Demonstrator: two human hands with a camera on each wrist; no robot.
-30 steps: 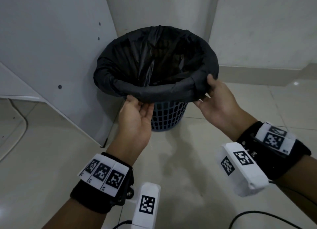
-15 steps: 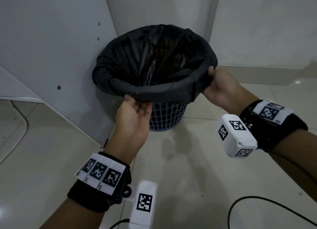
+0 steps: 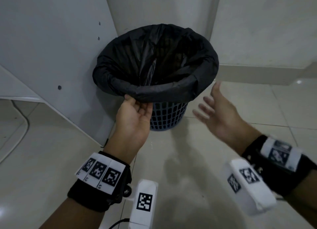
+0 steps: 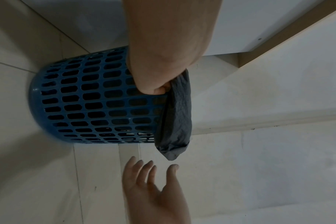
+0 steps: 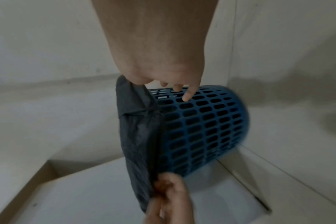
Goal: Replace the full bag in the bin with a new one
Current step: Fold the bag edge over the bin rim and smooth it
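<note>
My left hand (image 3: 135,115): palm up under the near rim, fingers curled behind the folded cuff of the black plastic bin bag (image 3: 154,66), thumb against its outer face, pinching the cuff.
My right hand (image 3: 217,108): fingers spread and straight, holding nothing, just beside the right edge of the cuff, apart from it; blurred.
Black plastic bin bag: lines the blue perforated plastic bin (image 3: 169,116), its top turned down over the rim all round.
Blue perforated plastic bin: stands on the pale tiled floor (image 3: 197,160) in a corner, a white cabinet panel (image 3: 51,48) to its left.
Head view only: the bag's open, dark interior.
Left wrist view only: my left knuckles (image 4: 153,89) tucked under the cuff against the bin's lattice wall; a loose corner of the bag (image 4: 172,153) hanging free beyond the rim, my right fingertips (image 4: 173,166) just short of it.
Right wrist view: blurred; bin wall and cuff seen from the other side.
</note>
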